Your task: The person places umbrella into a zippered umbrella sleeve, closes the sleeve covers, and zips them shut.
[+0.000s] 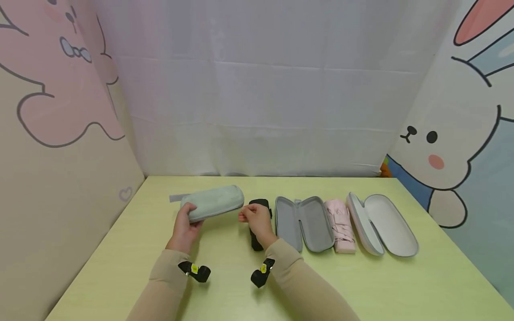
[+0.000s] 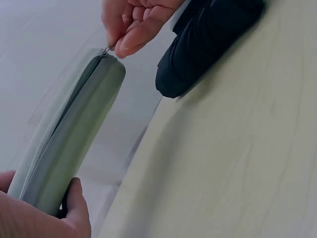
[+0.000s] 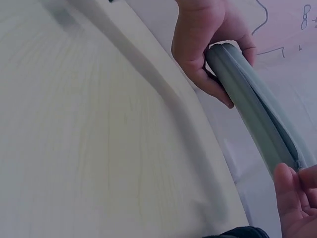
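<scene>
A pale green zippered case (image 1: 213,203) is held above the table, tilted. My left hand (image 1: 186,227) grips its left end, thumb on top and fingers beneath. At the other end my right hand (image 1: 257,220) pinches the small metal zipper pull (image 2: 106,50) between thumb and fingertips. In the left wrist view a narrow dark gap runs along the case's zipper seam, so the zipper is partly undone. What lies inside the case cannot be seen. Below my right hand lies a black folded umbrella (image 1: 257,244), partly hidden by that hand.
Right of the black umbrella lies an open grey case (image 1: 317,223), then a pink folded umbrella (image 1: 340,225) and an open case with a white interior (image 1: 393,225). A grey strap (image 1: 176,197) sticks out behind the green case. A white curtain (image 1: 261,111) hangs behind the table.
</scene>
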Tool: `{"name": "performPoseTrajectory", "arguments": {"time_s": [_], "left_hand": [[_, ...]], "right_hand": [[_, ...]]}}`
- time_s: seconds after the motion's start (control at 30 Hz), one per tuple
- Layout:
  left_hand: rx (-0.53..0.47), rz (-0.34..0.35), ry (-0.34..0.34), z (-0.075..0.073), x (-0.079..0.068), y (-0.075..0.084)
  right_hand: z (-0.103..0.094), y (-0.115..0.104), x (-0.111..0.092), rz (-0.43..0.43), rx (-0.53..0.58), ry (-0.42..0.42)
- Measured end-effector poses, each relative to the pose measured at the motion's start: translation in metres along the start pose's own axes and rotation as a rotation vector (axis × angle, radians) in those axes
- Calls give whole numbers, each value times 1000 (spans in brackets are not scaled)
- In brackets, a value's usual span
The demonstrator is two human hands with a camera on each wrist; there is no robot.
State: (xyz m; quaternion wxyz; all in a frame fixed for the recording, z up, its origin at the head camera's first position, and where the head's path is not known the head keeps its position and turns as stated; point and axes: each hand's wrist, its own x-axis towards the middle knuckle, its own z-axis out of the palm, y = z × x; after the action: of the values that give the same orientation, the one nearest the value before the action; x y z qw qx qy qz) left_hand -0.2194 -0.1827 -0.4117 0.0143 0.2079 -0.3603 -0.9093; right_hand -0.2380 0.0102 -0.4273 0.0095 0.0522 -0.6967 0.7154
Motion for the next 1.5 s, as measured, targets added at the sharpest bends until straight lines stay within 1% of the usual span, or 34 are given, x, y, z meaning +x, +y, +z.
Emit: {"name": "performPoseTrajectory", "arguments": {"time_s": [0.1, 0.27, 0.37, 0.43, 0.53, 0.67, 0.77, 0.87, 1.0, 1.07, 1.17, 1.3, 1.5], "left_hand": [[81, -21, -25, -3, 2, 0], [247, -77, -34, -9, 6, 1], [299, -90, -36, -9, 6, -1], [318, -82, -36, -9, 7, -2], [289, -64, -14, -8, 7, -4], [253, -33, 59, -6, 7, -7], [257, -1, 111, -4, 7, -9], [254, 18, 141, -3, 8, -10], [203, 22, 148, -1, 7, -10], [177, 27, 151, 1, 6, -10], [157, 34, 155, 4, 4, -11], [152, 34, 156, 4, 5, -14], [139, 37, 157, 4, 5, -17]], "right_hand": [[-5, 3, 2, 11, -15, 17], [-12, 3, 4, -1, -13, 29], [-13, 2, 5, -3, -5, 40], [-14, 2, 5, 3, -8, 43], [-13, 1, 4, 12, -8, 39], [-11, 1, 4, 10, -9, 31], [-10, 0, 2, 6, -45, 32], [-8, 0, 0, -25, -95, 23], [-7, -2, -1, -68, -137, 8], [-6, -3, -1, -74, -152, 7], [-6, -3, -1, -66, -165, 6], [-4, -2, -2, -51, -148, 4], [-2, -3, -4, -61, -144, 6]]}}
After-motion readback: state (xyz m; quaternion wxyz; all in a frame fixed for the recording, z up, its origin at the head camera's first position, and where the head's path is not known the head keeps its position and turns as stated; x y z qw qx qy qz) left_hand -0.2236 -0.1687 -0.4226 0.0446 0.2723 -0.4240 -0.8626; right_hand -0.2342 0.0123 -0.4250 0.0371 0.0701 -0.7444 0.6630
